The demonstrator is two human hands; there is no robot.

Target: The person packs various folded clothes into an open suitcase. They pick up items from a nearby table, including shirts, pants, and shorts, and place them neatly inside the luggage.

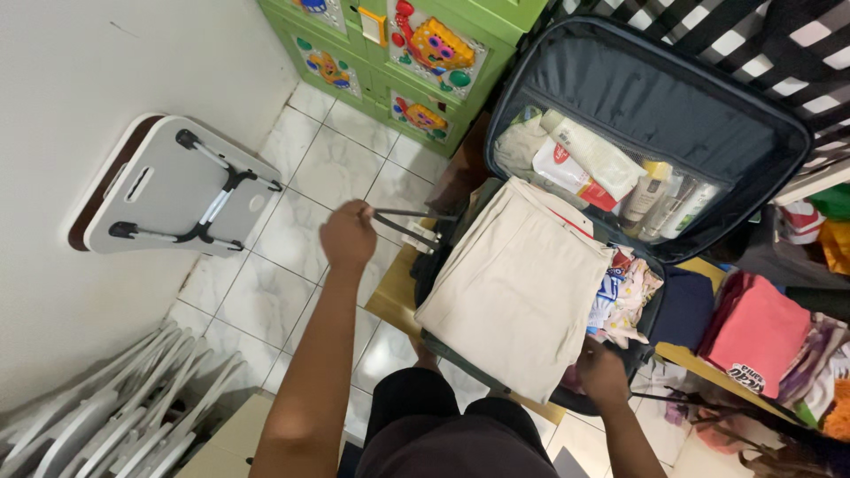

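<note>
I see the open suitcase [651, 97] first, a dark soft-shell case with its fabric-lined lid tipped up; I place everything else from it. It sits on a low wooden tabletop [396, 296] whose pale edge shows at the case's left side. Left of the suitcase, a grey folding lap table [168, 190] with rounded corners and metal legs leans flat against the white wall. Behind the suitcase stands a green plastic drawer cabinet [416, 44] with bright cartoon panels. Filling the middle of the suitcase lies a folded beige cloth [522, 288], smooth woven fabric in a long rectangle, its lower end hanging over the case's near rim. Right of the suitcase rests a folded pink garment [760, 332] among other stacked clothes. Inside the lid's mesh pocket sit plastic toiletry bottles and pouches [620, 177], cylinders and flat packets. My left hand [348, 235] is off the case's left side, closed in a fist around a thin dark strap [409, 226] that runs taut to the suitcase. My right hand [602, 372] is at the near rim, fingers curled on the lower right corner of the beige cloth.
</note>
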